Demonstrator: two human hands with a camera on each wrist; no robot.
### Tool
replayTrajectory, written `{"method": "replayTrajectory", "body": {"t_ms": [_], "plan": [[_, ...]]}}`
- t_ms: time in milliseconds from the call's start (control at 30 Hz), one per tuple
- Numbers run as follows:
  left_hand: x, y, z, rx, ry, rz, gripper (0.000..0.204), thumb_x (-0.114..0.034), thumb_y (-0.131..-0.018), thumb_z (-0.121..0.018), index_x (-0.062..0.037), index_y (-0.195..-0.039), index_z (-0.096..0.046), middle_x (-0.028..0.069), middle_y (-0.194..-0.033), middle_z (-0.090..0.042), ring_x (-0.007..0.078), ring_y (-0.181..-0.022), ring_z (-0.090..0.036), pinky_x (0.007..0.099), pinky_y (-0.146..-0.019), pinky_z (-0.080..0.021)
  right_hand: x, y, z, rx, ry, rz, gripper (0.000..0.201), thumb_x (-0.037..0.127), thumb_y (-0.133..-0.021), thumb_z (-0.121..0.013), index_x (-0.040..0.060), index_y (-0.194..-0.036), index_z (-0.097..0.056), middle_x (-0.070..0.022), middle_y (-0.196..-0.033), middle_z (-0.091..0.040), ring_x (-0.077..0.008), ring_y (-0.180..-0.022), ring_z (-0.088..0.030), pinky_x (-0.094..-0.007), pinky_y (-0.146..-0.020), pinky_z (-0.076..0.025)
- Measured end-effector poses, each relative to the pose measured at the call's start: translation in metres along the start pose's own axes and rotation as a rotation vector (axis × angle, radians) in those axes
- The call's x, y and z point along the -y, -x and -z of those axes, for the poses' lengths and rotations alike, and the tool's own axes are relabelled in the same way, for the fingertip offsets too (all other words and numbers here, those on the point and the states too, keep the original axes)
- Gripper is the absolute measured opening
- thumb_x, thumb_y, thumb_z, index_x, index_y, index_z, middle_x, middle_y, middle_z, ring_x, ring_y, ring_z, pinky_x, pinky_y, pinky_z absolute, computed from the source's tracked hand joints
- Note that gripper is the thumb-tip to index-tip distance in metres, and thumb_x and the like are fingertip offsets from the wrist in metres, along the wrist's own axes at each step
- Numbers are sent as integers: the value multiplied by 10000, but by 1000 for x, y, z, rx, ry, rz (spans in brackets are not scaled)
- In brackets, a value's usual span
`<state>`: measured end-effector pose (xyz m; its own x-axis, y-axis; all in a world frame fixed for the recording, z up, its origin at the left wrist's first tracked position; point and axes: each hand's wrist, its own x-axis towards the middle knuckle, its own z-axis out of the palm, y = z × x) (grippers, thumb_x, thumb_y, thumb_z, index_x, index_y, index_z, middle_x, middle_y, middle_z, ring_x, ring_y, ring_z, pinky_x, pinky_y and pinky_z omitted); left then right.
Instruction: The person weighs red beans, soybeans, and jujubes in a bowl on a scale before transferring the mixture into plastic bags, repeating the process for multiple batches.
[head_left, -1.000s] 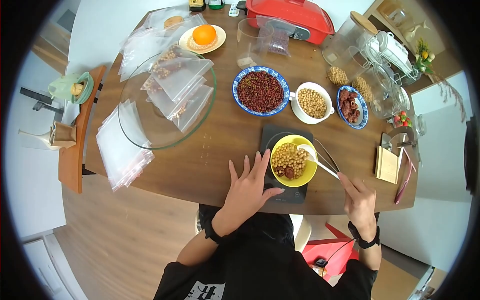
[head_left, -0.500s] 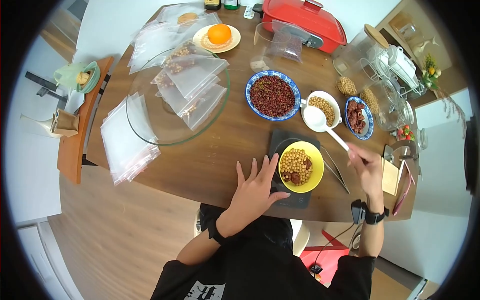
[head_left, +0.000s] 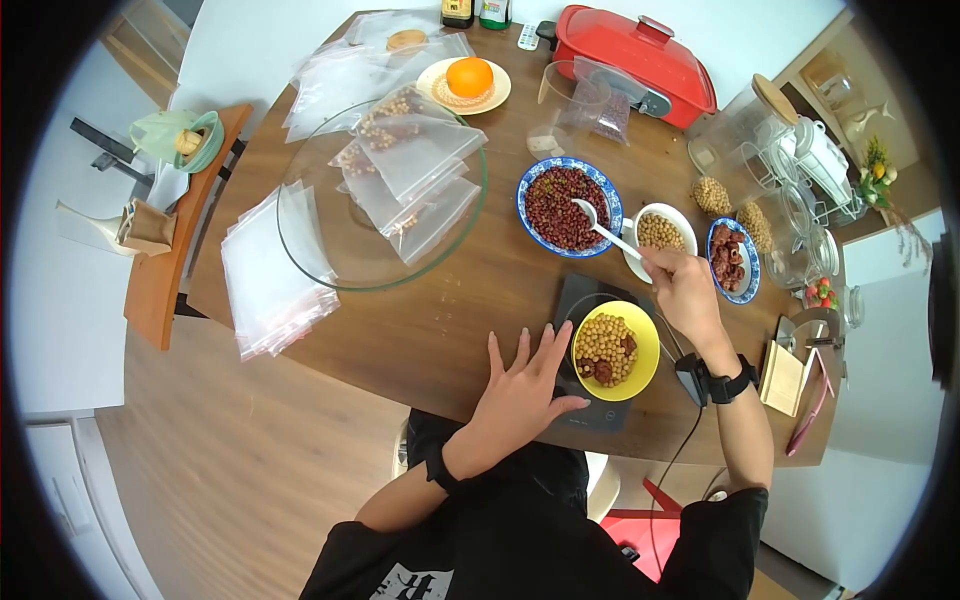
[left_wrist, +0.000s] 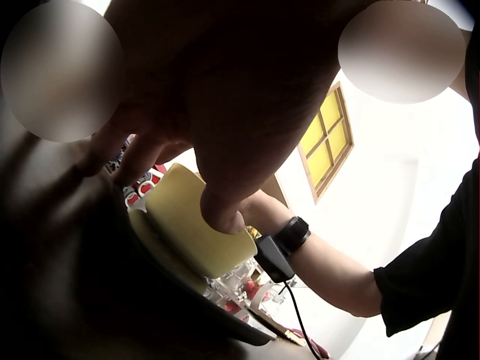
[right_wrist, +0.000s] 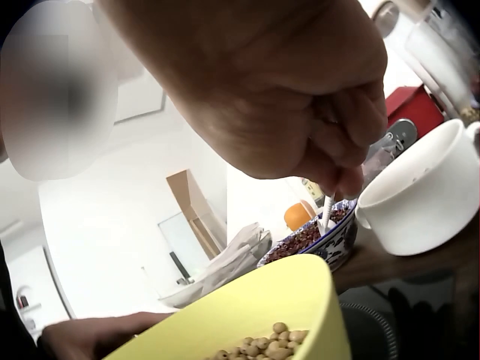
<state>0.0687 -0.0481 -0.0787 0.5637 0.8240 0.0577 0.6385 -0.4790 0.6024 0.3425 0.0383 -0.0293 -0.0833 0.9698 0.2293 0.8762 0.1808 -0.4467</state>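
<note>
My right hand (head_left: 684, 300) grips the handle of a white spoon (head_left: 612, 238), whose bowl dips into dark red beans in a blue-and-white bowl (head_left: 568, 205). Beside the scale's left edge my left hand (head_left: 520, 398) lies with fingers spread, its fingertips and thumb close to a yellow bowl (head_left: 648, 352). That bowl stands on a black scale (head_left: 600, 414) and contains soybeans and some brown-red pieces. A white handled bowl (head_left: 686, 226) of soybeans is just beyond the right hand. In the right wrist view the spoon (right_wrist: 327, 211) is pinched between thumb and fingers above the beans.
A large glass bowl (head_left: 484, 190) with filled bags and a stack of plastic bags (head_left: 270, 270) lie left. Tongs are partly hidden beside the yellow bowl. A bowl of dried red pieces (head_left: 727, 262) and glass jars stand right; a red cooker (head_left: 640, 60) is behind.
The right hand has lifted the spoon out of the yellow bowl and carried it up and left, past the white bowl, into the red beans. My left hand stays by the yellow bowl.
</note>
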Motion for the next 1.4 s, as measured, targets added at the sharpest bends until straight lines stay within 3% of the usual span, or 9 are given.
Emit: {"method": "replayTrajectory", "body": {"t_ms": [67, 133, 233, 800, 867, 967, 1067, 1200, 1400], "plan": [[0, 0, 0, -2, -6, -5, 1037, -597, -921, -660, -41, -1656, -184, 272, -1549, -489, 529, -1395, -483, 786, -1147, -206, 1, -3, 2, 58, -106, -117, 212, 39, -972, -654, 58, -1124, -799, -109, -769, -710, -266, -636, -681, -363, -546, -489], [0, 1, -1, 0, -17, -6, 1033, -599, -923, -656, -41, -1655, -188, 273, -1550, -487, 525, -1397, -482, 785, -1148, -206, 3, -10, 9, 275, -533, -617, 221, 91, -1025, -645, 31, -1194, -774, -13, -731, -643, -107, -525, -507, -275, -461, -351], [1, 1, 0, 3, -11, -7, 1032, -599, -924, -656, -39, -1654, -188, 271, -1552, -483, 520, -1403, -478, 786, -1148, -206, 6, -11, 18, 314, -780, -780, 264, 108, -1045, -635, 4, -1266, -735, 51, -756, -565, -13, -548, -334, -216, -456, -224], [0, 0, 2, 34, -28, -3, 1049, -630, -930, -640, -43, -1658, -166, 295, -1564, -461, 530, -1415, -459, 767, -1157, -225, 11, 72, 97, 242, -954, -867, 322, 130, -1039, -654, -13, -1326, -692, 15, -783, -608, -5, -530, -336, -198, -451, -190], [-1, 0, 2, 36, -25, -6, 1046, -629, -929, -642, -42, -1656, -172, 297, -1560, -464, 531, -1414, -460, 766, -1157, -227, 16, 101, 107, 241, -782, -876, 268, 99, -1024, -670, -18, -1256, -735, -18, -778, -647, -49, -543, -436, -216, -464, -289], [-1, -2, 3, 44, -14, -1, 1039, -623, -927, -651, -38, -1652, -189, 304, -1553, -469, 532, -1412, -464, 767, -1154, -231, 28, 142, 94, 120, -411, -316, 225, -11, -958, -675, 3, -1156, -780, -75, -766, -670, -173, -693, -621, -293, -583, -476], [-1, -2, 4, 54, -18, 2, 1033, -615, -926, -661, -36, -1648, -201, 309, -1549, -471, 534, -1409, -466, 767, -1154, -232, 61, 150, 99, 149, 414, 110, 484, -100, -715, -670, 45, -1164, -773, -86, -807, -638, -246, -688, -618, -362, -588, -485], [0, -1, 5, 38, -7, -7, 1033, -596, -923, -677, -41, -1650, -196, 304, -1556, -466, 534, -1413, -460, 770, -1153, -230, 72, 149, 106, 113, 463, 127, 579, -92, -639, -677, 71, -1187, -764, -78, -829, -641, -273, -675, -610, -395, -589, -487], [-1, 0, 3, 31, 2, -1, 1039, -585, -922, -685, -48, -1654, -182, 297, -1570, -452, 533, -1417, -455, 774, -1156, -219, 52, 102, 101, -9, 327, 47, 495, -104, -732, -663, 69, -1183, -770, -106, -808, -633, -288, -670, -632, -414, -586, -499]]}}
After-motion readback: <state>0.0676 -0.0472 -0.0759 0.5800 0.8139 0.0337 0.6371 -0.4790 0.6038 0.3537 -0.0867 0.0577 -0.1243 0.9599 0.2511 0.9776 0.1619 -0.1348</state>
